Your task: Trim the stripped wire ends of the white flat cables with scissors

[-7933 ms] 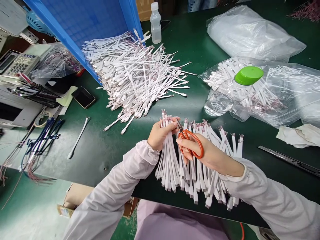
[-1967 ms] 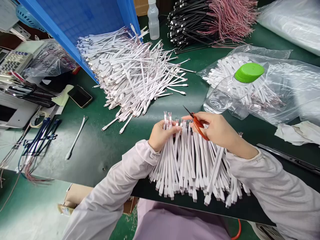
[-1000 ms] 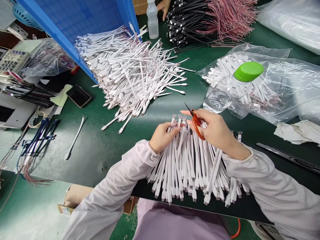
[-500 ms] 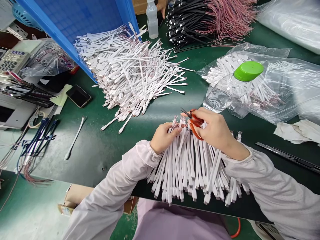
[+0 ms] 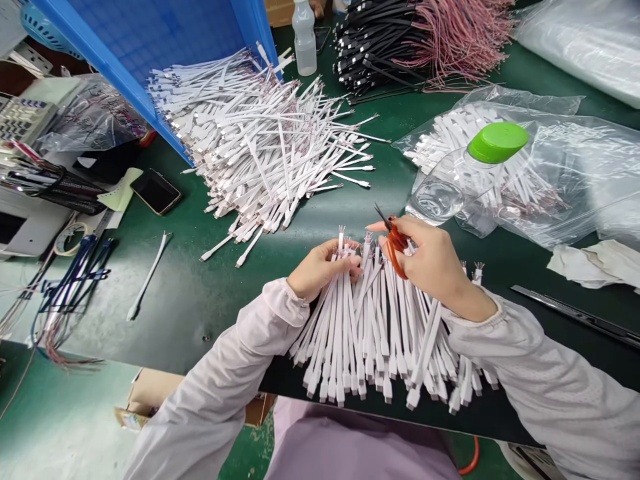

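My left hand [image 5: 323,268] is closed around the stripped upper ends of several white cables [image 5: 345,327], thumb across the front. Fine reddish wires stick up above its fingers. In my right hand [image 5: 433,260] is a pair of orange-handled scissors [image 5: 396,250], its dark blades pointing up and to the left, clear of the wires. The right index finger reaches left toward a cable end [image 5: 369,237]. The white cables fan out over the table edge side of the work area, their plugs toward me; those under my right hand are partly hidden.
A big heap of white cables [image 5: 270,147] spills from a blue crate [image 5: 175,33]. Behind are a squeeze bottle [image 5: 304,40] and black cables [image 5: 375,47]. To the right lie a green-capped bottle [image 5: 497,142], bagged cables and a box cutter [image 5: 575,313]. A phone [image 5: 156,191] lies left.
My left hand has moved slightly left with the cable ends in it, apart from the scissors. The scissors have turned more upright and shifted a little right.
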Motion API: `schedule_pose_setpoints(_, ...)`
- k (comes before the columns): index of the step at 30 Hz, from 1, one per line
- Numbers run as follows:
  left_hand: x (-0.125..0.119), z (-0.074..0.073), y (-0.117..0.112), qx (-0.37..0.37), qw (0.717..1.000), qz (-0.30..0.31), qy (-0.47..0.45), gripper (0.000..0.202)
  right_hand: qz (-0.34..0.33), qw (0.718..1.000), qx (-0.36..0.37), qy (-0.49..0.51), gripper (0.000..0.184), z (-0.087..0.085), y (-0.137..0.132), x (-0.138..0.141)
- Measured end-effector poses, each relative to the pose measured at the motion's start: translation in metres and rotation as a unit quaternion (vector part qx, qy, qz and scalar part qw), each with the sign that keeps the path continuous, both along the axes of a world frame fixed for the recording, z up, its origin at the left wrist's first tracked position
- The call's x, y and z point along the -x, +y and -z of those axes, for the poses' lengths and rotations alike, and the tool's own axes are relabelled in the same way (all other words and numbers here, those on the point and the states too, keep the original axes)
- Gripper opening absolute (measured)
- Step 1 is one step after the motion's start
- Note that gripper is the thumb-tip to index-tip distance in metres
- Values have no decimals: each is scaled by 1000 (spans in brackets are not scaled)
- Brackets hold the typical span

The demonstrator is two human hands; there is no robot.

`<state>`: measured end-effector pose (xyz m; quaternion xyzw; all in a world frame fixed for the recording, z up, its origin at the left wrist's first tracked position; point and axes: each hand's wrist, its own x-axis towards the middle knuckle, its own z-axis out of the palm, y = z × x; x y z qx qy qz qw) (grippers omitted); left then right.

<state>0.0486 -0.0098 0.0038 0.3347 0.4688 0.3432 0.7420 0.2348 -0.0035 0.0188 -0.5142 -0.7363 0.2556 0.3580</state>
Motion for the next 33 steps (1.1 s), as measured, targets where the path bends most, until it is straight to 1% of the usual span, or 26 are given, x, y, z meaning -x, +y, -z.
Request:
schedule_pose_setpoints(2, 6, -2, 0, 2, 999, 35, 13, 43, -1, 1000, 8, 1, 18, 2, 0, 0)
schedule_pose_setpoints(3, 9, -3, 0, 8, 999, 43, 11, 42, -4, 1000, 13, 5, 19, 3, 0, 0)
schedule_pose_setpoints(5, 14, -2, -2, 34, 998, 45, -22, 33, -26, 999, 18, 15, 20, 5, -1, 0)
schedule_pose_setpoints(7, 19, -1, -4, 66, 994, 35, -76, 29, -65, 997, 21, 19, 16, 7, -2, 2)
schedule_pose_setpoints(10, 24, 3, -3, 100, 987, -15, -124, 25, -155, 988, 25, 10, 10, 13, -5, 7)
schedule_pose_setpoints(13, 29, 2, 3, 122, 980, -97, -123, 18, -274, 961, 27, -18, 11, 20, -10, 13)
schedule_pose_setpoints(15, 35, -6, 9, 142, 974, -124, -122, 19, -334, 941, 29, -51, 10, 23, -12, 16)
schedule_pose_setpoints(16, 38, -13, 11, 138, 975, -128, -121, 21, -351, 933, 31, -66, 13, 24, -13, 17)
schedule_pose_setpoints(17, 42, -23, 13, 114, 978, -129, -118, 23, -360, 929, 33, -75, 16, 24, -13, 18)
schedule_pose_setpoints(18, 45, -34, 14, 67, 982, -136, -113, 24, -365, 927, 35, -78, 19, 24, -13, 18)
schedule_pose_setpoints(19, 48, -47, 13, 1, 984, -148, -100, 24, -367, 926, 36, -76, 20, 24, -13, 18)
schedule_pose_setpoints(20, 51, -59, 11, -77, 980, -164, -83, 23, -370, 926, 36, -73, 20, 24, -13, 18)
schedule_pose_setpoints(21, 52, -70, 8, -160, 969, -175, -67, 21, -372, 925, 34, -70, 20, 23, -13, 17)
schedule_pose_setpoints(22, 52, -77, 4, -251, 947, -196, -42, 19, -374, 924, 32, -69, 20, 23, -13, 17)
schedule_pose_setpoints(23, 51, -82, 0, -336, 916, -217, -15, 17, -376, 924, 28, -69, 20, 23, -13, 16)
schedule_pose_setpoints(24, 50, -83, -4, -404, 884, -234, 6, 17, -377, 923, 24, -72, 20, 23, -13, 16)
schedule_pose_setpoints(25, 48, -80, -7, -449, 859, -244, 27, 15, -376, 923, 20, -75, 21, 23, -13, 16)
schedule_pose_setpoints(26, 47, -74, -10, -472, 845, -247, 46, 14, -375, 924, 17, -79, 21, 23, -13, 16)
schedule_pose_setpoints(27, 46, -67, -12, -479, 841, -241, 64, 13, -373, 924, 16, -84, 21, 24, -13, 15)
schedule_pose_setpoints(30, 45, -47, -17, -463, 853, -217, 104, 12, -369, 924, 17, -100, 21, 24, -13, 15)
schedule_pose_setpoints(31, 45, -44, -19, -460, 854, -216, 109, 13, -368, 924, 14, -105, 21, 24, -13, 15)
schedule_pose_setpoints(33, 44, -42, -22, -469, 847, -225, 110, 13, -365, 924, 6, -112, 22, 23, -12, 15)
